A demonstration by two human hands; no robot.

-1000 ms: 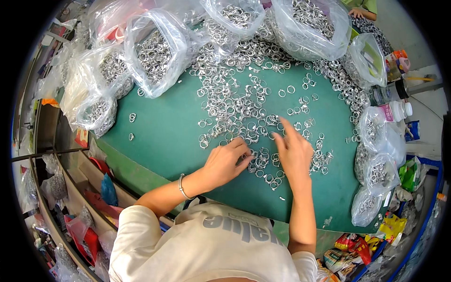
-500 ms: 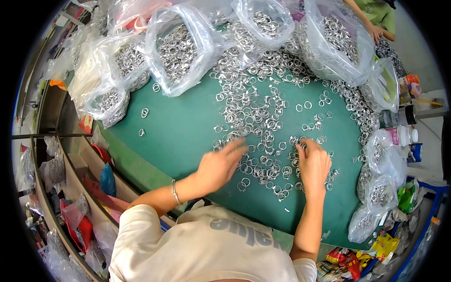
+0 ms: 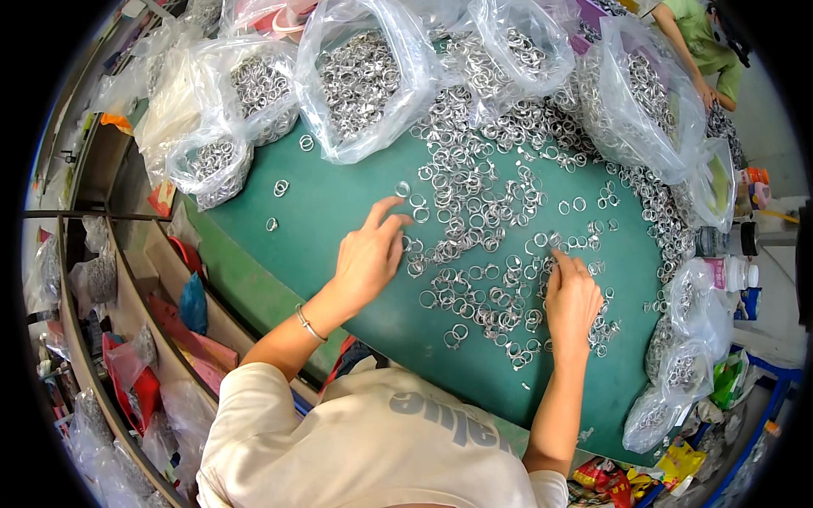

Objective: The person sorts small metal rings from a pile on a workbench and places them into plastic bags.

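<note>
Loose silver-coloured metal rings [image 3: 474,199] lie scattered and heaped over the green table [image 3: 318,245]. My left hand [image 3: 370,254], with a metal bangle on its wrist, is at the left edge of the heap. Its fingers are apart, and a slightly blurred single ring [image 3: 402,190] lies just beyond the fingertips. Among the rings on the right is my right hand [image 3: 574,300]. Its fingers reach forward, and the fingertips touch or hover over a small cluster of rings [image 3: 542,244]; nothing shows gripped in them.
Open clear plastic bags full of rings [image 3: 360,80] line the far edge, with smaller bags [image 3: 682,372] at the right. A ridge of rings [image 3: 660,207] runs down the right side. Compartment shelves [image 3: 182,313] stand left. Another person's hand [image 3: 705,91] is at the far right.
My left hand has moved left and away from me, off the middle of the heap. My right hand has shifted only slightly. The whole view has also shifted a little.
</note>
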